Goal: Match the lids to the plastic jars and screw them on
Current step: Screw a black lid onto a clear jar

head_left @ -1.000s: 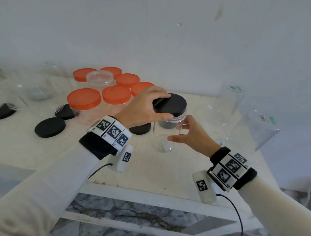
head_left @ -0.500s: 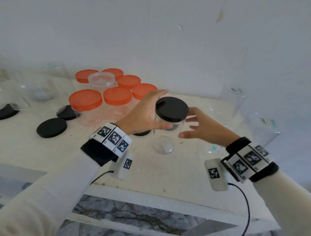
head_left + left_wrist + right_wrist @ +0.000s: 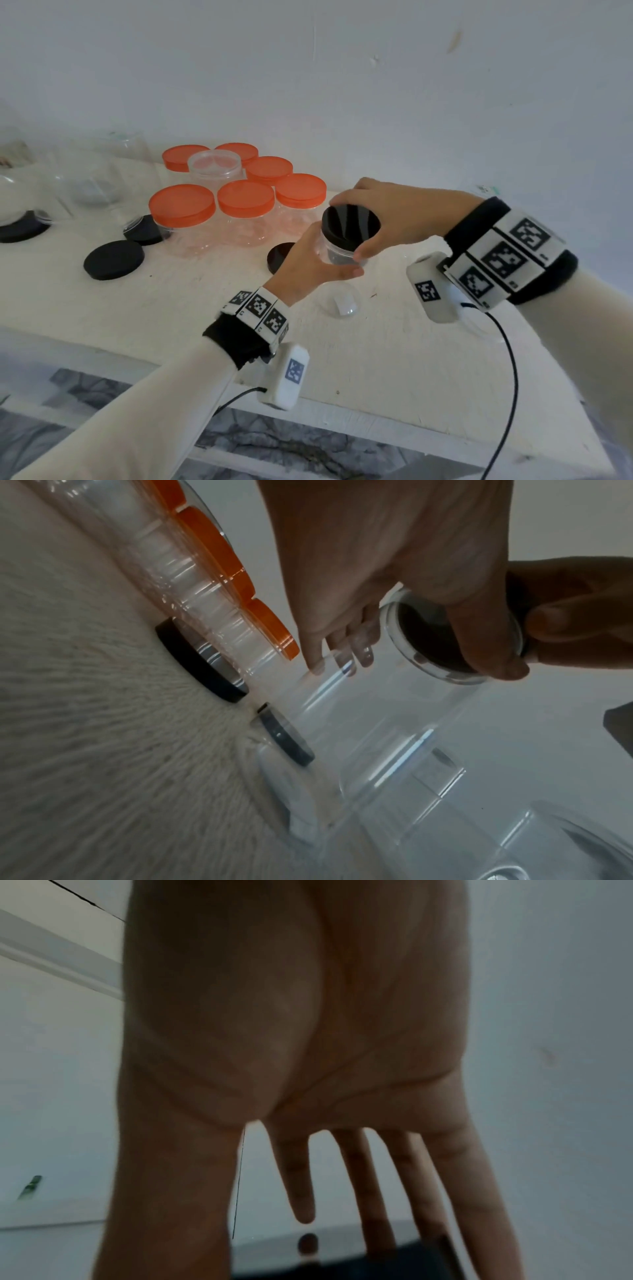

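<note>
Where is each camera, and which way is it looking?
Head: sits on the person's head, looks forward and down at the table; shows both sleeves, the left hand round the jar and the right hand gripping the black lid.
Left wrist: looks along the left hand at the jar; the right hand shows too.
Right wrist: looks along the right hand down at the black lid; palm and fingers fill it.
Shared: all three show the black lid.
</note>
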`<state>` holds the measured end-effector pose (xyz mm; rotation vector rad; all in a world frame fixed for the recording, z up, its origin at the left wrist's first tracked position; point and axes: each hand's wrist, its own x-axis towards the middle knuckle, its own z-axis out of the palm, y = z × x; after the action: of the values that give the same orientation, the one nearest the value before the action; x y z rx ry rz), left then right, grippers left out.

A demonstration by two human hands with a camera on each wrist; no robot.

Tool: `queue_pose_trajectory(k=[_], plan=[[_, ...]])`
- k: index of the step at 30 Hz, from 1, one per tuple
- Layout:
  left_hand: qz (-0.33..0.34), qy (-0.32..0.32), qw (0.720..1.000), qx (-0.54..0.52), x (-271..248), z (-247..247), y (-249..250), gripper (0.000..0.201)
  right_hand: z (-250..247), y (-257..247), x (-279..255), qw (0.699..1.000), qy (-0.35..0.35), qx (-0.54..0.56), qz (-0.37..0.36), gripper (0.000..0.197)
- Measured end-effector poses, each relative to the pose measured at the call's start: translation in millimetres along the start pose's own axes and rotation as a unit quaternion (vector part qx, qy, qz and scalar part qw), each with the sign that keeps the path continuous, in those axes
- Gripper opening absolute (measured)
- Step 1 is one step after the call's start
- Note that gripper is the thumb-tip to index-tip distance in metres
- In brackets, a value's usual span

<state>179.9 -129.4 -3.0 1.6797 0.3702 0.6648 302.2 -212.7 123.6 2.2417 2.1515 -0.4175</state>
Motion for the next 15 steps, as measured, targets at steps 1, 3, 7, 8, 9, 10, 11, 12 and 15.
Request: queue_pose_trajectory(k=[1,3,7,8,9,10,11,12,15], plan=[[-0.002,-0.003,1.000,-0.006,-0.7,0.0,-0.7,0.096,-1.8,-0.7,0.8,1.000,-0.012,-0.006,0.004,0.081],[-0.008,-0.013,1.000,-0.010,-2.9,0.1,3.0,0.095,-5.7,-1.9,2.1,0.999,-0.042,-0.019,-0.002,0.088],[-0.015,-0.033,0.999,-0.004,-2.9,-3.9,5.6,0.071,-14.4,-3.9,5.8,0.995,-0.094,-0.031,-0.026,0.090],[-0.015,-0.041,0.999,-0.005,-3.3,-4.8,6.9,0.066,-15.4,-4.2,7.0,0.994,-0.102,-0.031,-0.030,0.089],[-0.015,-0.046,0.999,-0.004,-3.9,-5.4,8.6,0.064,-15.9,-4.6,8.2,0.993,-0.108,-0.032,-0.034,0.088],[-0.014,-0.050,0.999,-0.003,-4.0,-5.9,9.4,0.064,-16.0,-4.9,9.2,0.992,-0.112,-0.033,-0.039,0.087],[-0.014,-0.053,0.998,-0.004,-4.2,-6.4,10.0,0.063,-16.1,-5.1,9.9,0.992,-0.114,-0.033,-0.044,0.086],[-0.014,-0.055,0.998,-0.005,-4.3,-6.9,10.9,0.062,-16.1,-5.0,10.8,0.992,-0.115,-0.032,-0.050,0.084],[-0.021,-0.064,0.998,-0.018,-3.5,-9.0,10.9,0.063,-16.3,-4.4,11.9,0.991,-0.116,-0.028,-0.061,0.082]])
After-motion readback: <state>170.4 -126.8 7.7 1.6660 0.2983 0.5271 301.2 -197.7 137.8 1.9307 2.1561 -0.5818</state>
